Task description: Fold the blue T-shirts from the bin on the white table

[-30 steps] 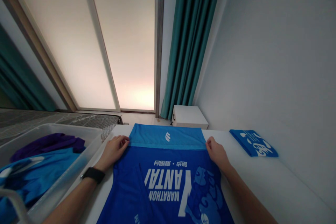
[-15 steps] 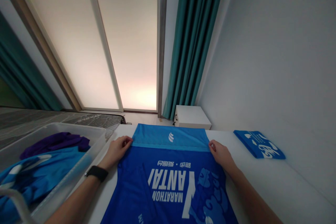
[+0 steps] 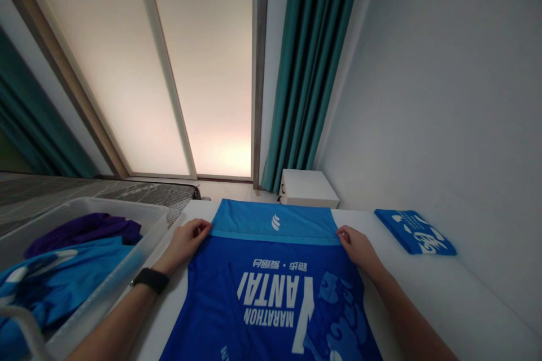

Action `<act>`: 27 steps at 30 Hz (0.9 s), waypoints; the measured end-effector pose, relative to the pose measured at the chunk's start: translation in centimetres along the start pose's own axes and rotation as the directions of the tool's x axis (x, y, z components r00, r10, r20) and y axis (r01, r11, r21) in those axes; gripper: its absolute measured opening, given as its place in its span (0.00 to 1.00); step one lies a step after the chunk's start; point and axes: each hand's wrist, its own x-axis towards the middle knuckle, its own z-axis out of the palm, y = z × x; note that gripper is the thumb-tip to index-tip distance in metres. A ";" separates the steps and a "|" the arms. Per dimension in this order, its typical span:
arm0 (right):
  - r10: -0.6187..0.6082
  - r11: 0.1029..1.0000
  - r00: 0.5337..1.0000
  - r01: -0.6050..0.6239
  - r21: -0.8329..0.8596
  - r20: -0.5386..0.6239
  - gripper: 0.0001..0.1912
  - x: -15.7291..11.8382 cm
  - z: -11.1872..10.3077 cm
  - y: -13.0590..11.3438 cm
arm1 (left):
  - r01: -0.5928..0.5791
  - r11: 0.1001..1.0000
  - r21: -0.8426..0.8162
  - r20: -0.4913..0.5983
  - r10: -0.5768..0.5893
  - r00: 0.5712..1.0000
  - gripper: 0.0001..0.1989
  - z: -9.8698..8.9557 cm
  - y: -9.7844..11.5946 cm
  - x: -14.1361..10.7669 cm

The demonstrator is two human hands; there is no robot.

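Observation:
A blue shirt (image 3: 271,259) with white lettering, upside down to me, lies spread on the white table (image 3: 169,299). Its far part is a lighter blue band with a small white logo. My left hand (image 3: 190,237), below a black wristband, pinches the shirt's left edge near that band. On the opposite edge, at about the same height, my right hand (image 3: 353,242) pinches the cloth between thumb and fingers. The near end of the shirt runs out of view at the bottom.
A clear plastic bin (image 3: 156,220) at the left holds purple cloth (image 3: 84,231) and light blue cloth (image 3: 80,273). A folded blue garment (image 3: 417,231) lies at the right by the wall. Beyond the table stand a white cabinet (image 3: 307,186) and a green curtain (image 3: 315,73).
Both hands keep their hold on the shirt's edges, almost in place. The view has shifted very slightly.

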 end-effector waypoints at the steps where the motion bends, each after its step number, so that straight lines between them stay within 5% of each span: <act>1: -0.006 1.000 1.000 0.006 -0.006 -0.002 0.13 0.0 -0.1 0.1 | -0.011 1.000 0.011 0.005 0.011 1.000 0.19 -0.1 0.1 0.0; 8: 0.005 0.999 0.998 -0.002 -0.048 0.059 0.11 -0.2 0.2 1.0 | -0.072 0.983 0.171 0.063 0.062 0.996 0.17 -0.2 0.4 -0.2; 15: -0.034 0.990 0.999 0.030 -0.140 -0.021 0.10 0.1 1.3 0.1 | -0.043 0.943 0.331 0.016 0.039 0.999 0.12 -0.3 1.2 -0.8; 27: -0.028 0.994 0.997 0.035 -0.100 0.070 0.14 0.1 0.4 -1.3 | -0.119 0.960 0.255 0.065 0.106 0.992 0.17 -0.1 -0.3 -0.4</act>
